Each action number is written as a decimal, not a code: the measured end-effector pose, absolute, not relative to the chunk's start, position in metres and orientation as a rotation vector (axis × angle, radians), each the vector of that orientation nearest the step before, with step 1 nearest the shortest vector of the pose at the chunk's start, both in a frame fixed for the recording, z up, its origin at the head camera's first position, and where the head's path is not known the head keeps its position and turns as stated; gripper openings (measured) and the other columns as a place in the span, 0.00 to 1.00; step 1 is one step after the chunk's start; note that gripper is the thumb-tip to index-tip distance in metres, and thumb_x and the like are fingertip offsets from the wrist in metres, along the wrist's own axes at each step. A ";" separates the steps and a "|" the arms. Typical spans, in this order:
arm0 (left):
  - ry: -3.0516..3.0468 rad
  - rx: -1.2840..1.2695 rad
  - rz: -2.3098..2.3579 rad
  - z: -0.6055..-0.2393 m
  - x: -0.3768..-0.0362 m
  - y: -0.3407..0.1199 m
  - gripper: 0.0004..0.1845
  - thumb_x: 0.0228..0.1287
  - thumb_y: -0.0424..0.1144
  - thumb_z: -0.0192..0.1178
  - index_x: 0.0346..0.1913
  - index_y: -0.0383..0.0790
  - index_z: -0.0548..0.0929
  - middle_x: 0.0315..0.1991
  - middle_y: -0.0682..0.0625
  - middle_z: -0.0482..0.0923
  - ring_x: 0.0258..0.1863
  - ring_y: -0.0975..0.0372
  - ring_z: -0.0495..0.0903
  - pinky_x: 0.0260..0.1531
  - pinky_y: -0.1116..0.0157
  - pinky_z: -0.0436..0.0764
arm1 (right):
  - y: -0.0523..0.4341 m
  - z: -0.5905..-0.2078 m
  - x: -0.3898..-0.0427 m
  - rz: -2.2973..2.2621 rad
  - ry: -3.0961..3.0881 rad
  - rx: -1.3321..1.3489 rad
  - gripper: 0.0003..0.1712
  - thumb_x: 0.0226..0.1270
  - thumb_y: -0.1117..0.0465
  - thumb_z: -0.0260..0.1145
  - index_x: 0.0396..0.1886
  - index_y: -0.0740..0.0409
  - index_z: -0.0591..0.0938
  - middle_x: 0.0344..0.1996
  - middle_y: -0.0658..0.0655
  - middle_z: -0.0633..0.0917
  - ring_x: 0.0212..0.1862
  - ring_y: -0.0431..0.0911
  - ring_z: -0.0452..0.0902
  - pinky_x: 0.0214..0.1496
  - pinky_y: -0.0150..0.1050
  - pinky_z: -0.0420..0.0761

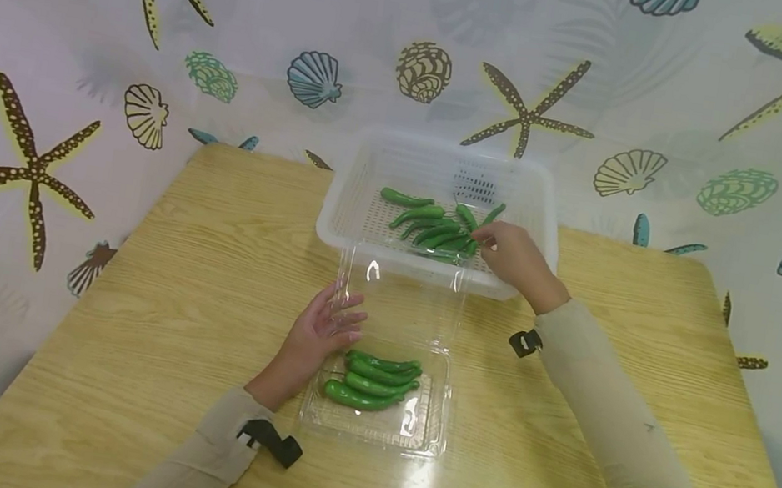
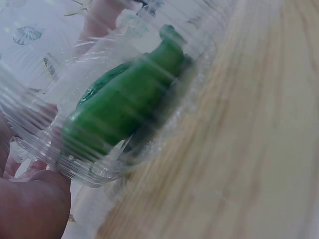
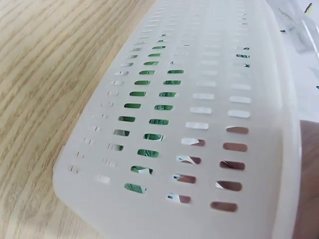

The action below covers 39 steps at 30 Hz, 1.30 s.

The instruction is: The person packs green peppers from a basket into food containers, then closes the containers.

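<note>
A clear plastic clamshell box lies opened out on the table, its lid towards the basket. Several green peppers rest side by side in its base; one pepper shows large through the clear wall in the left wrist view. My left hand touches the box's left side near the hinge, fingers extended, some seen through the plastic. Over the right part of a white basket, my right hand has its fingertips together at a pepper in the heap, pinching it near the end.
More green peppers lie in the slotted basket, whose outer wall fills much of the right wrist view. The wooden table ends at a patterned sheet behind and at both sides. The lid's far edge reaches the basket's front rim.
</note>
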<state>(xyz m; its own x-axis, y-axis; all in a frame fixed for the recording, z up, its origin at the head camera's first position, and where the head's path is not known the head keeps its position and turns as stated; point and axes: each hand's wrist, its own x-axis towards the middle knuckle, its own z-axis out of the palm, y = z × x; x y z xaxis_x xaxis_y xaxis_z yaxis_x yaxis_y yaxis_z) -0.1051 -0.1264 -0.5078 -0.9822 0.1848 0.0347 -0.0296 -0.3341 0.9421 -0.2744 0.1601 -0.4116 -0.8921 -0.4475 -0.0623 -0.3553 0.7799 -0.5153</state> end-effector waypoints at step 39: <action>1.733 0.225 2.454 -0.505 -0.104 -0.126 0.43 0.57 0.23 0.60 0.72 0.47 0.51 0.65 0.36 0.60 0.61 0.46 0.66 0.55 0.61 0.75 | 0.152 -0.432 -0.305 -0.409 2.629 -0.749 0.17 0.56 0.70 0.65 0.47 0.61 0.82 0.49 0.59 0.80 0.58 0.56 0.67 0.66 0.51 0.62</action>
